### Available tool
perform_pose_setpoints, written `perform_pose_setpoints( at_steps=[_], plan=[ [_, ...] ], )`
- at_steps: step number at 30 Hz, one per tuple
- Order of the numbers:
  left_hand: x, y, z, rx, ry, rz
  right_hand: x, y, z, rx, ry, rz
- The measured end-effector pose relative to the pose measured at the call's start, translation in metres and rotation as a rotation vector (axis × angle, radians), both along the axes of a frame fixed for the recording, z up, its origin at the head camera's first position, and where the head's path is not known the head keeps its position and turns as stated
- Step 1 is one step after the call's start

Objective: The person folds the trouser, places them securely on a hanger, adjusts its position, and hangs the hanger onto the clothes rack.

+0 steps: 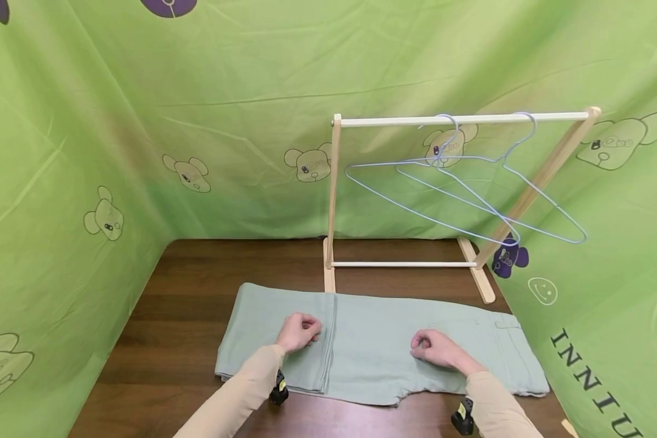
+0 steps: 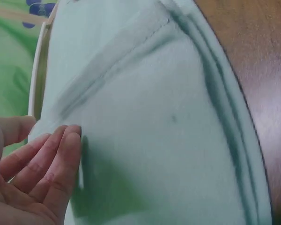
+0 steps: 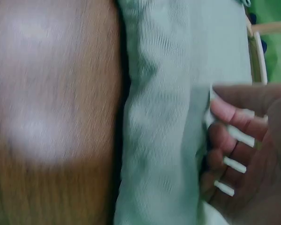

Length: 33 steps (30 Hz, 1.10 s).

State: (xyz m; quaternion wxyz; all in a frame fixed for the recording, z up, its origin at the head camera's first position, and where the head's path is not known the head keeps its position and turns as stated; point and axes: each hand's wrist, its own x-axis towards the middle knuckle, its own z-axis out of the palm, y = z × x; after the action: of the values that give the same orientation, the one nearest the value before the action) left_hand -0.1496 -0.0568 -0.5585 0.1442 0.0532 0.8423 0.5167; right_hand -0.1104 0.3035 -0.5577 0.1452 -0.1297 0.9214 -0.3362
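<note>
A pair of pale green trousers [image 1: 383, 340] lies folded lengthwise on the table, waist toward the right and the leg ends folded back over at the left. My left hand [image 1: 300, 332] is over that folded-back part, near its hem edge. In the left wrist view the fingers [image 2: 61, 173] are loosely bent, the thumb apart from them, with nothing between. Over the middle of the trousers is my right hand [image 1: 440, 348]. Its fingers [image 3: 222, 136] curl loosely close to the cloth in the right wrist view, with no fabric visible in their grasp.
A wooden rack [image 1: 333, 201] stands behind the trousers, with two lavender wire hangers [image 1: 432, 222] on its top bar. Dark brown table [image 1: 142, 340] shows to the left and in front. Green printed cloth [image 1: 241, 97] hangs around the back and sides.
</note>
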Motion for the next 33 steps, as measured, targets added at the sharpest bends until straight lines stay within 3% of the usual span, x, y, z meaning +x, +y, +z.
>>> perform_pose_setpoints(
  at_steps=[2, 4, 11, 16, 21, 25, 33],
  plan=[
    [-0.004, -0.008, 0.001, 0.019, 0.007, 0.016, -0.002, -0.009, 0.003, 0.021, 0.025, -0.011],
    [-0.009, -0.018, 0.001, -0.013, 0.061, 0.046, -0.006, -0.023, 0.006, 0.008, 0.017, -0.028],
    [-0.024, -0.06, 0.003, -0.235, 0.299, 0.22, -0.019, -0.086, 0.015, -0.303, -0.215, -0.046],
    [-0.025, -0.085, 0.002, -0.301, 0.367, 0.317, -0.026, -0.119, 0.014, -0.477, -0.339, -0.114],
    [-0.024, -0.1, 0.003, -0.351, 0.373, 0.364, -0.032, -0.14, 0.009, -0.602, -0.431, -0.186],
    [-0.023, -0.104, 0.004, -0.365, 0.367, 0.361, -0.034, -0.151, 0.01, -0.657, -0.479, -0.256],
    [-0.021, -0.11, 0.003, -0.341, 0.278, 0.407, -0.037, -0.168, 0.008, -0.702, -0.526, -0.341]
  ],
)
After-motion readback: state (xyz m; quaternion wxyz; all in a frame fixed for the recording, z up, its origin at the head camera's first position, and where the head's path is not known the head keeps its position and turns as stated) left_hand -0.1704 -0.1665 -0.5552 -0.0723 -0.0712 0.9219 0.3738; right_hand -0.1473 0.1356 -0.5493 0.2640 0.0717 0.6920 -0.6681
